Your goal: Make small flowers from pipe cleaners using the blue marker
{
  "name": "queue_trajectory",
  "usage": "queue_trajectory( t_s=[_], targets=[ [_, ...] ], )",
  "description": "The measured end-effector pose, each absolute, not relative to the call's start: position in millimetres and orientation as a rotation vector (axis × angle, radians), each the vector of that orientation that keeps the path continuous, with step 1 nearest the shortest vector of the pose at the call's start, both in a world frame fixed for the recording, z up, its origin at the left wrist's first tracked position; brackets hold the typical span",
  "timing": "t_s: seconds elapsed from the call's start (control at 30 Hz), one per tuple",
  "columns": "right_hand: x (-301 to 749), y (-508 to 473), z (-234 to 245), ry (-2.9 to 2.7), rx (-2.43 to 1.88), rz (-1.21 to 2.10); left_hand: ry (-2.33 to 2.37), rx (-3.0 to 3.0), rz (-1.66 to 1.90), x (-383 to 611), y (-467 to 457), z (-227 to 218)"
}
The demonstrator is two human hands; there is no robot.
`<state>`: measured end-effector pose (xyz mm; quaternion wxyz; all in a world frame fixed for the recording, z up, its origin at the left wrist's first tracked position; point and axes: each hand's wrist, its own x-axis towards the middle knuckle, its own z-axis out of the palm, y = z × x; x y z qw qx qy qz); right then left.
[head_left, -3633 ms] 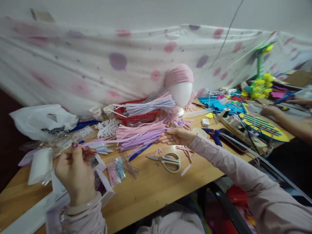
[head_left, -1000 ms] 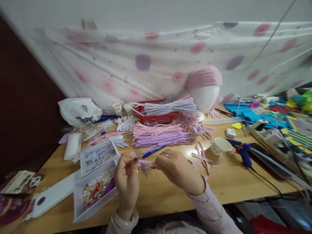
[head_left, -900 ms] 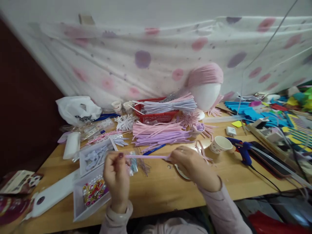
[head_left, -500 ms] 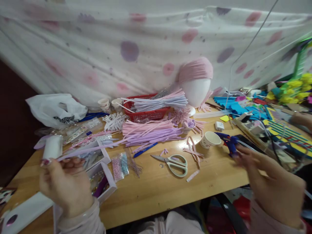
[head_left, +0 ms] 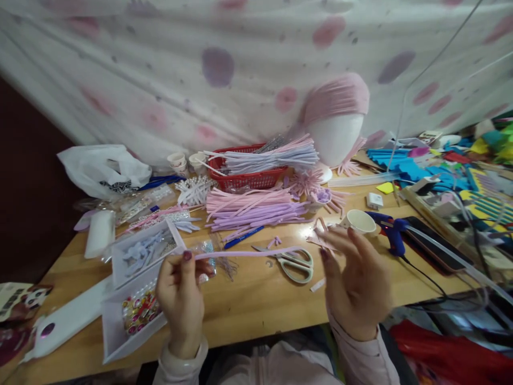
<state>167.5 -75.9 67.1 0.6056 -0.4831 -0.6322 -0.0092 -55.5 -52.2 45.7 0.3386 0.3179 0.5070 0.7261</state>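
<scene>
My left hand point(head_left: 182, 299) pinches one end of a lilac pipe cleaner point(head_left: 248, 253), which stretches out level to the right above the table. Its free end stops short of my right hand point(head_left: 356, 280), whose fingers are apart with nothing between them. Below the pipe cleaner lie scissors point(head_left: 298, 270) with pale handles. A paper cup point(head_left: 359, 222) stands just behind my right hand, and a blue glue gun point(head_left: 395, 235) rests to its right. Beside my left hand are two white boxes, one with pale blue pieces point(head_left: 146, 251), the other with colourful gems point(head_left: 140, 313).
Bundles of pink and purple pipe cleaners point(head_left: 256, 208) lie mid-table before a red basket point(head_left: 250, 181). A white mannequin head point(head_left: 336, 133) wears a pink cap. A phone point(head_left: 436, 243) and the glue gun's cord point(head_left: 427, 275) lie at right. A blue pen point(head_left: 243, 237) lies near the bundles.
My left hand has moved right with the pipe cleaner, now over the table's middle. My right hand has left the glue gun and moved left. The view has shifted slightly.
</scene>
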Motion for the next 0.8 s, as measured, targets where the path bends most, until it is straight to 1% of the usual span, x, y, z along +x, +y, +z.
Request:
queue_trajectory(
  t_s=[0.1, 0.17, 0.23, 0.3, 0.4, 0.47, 0.53, 0.63, 0.7, 0.8],
  targets=[
    [160.8, -70.0, 70.7, -1.903, -1.161, -0.032, 1.288, 0.875, 1.731, -39.7, -53.1, 40.1],
    [158.6, -64.9, 64.5, -2.111, -1.153, 0.073, 1.208, 0.877, 1.620, -30.2, -53.9, 37.5],
    [160.7, -61.8, 54.1, -2.177, -1.158, 0.180, 1.170, 0.892, 1.533, -26.2, -52.3, 35.0],
    [168.3, -61.9, 44.5, -2.189, -1.261, 0.305, 1.205, 0.972, 1.439, -29.3, -45.8, 31.8],
    [186.3, -65.2, 37.4, -2.140, -1.493, 0.474, 1.471, 1.297, 1.264, -42.0, -27.5, 23.7],
    [199.0, -66.8, 35.6, -2.053, -1.606, 0.475, 1.712, 1.739, 1.058, -49.6, -13.8, 15.8],
    [210.4, -67.1, 34.1, -1.940, -1.663, 0.407, 1.806, 2.081, 0.821, -53.5, -2.6, 6.9],
    [223.1, -64.6, 31.9, -1.772, -1.666, 0.373, 1.829, 2.272, 0.579, -53.0, 6.0, -3.0],
    [224.7, -60.9, 31.9, -1.715, -1.640, 0.403, 1.829, 2.265, 0.555, -49.2, 6.0, -3.1],
    [208.7, -53.9, 34.8, -1.772, -1.602, 0.422, 1.668, 2.138, 0.678, -36.9, -3.0, 8.5]
  ],
)
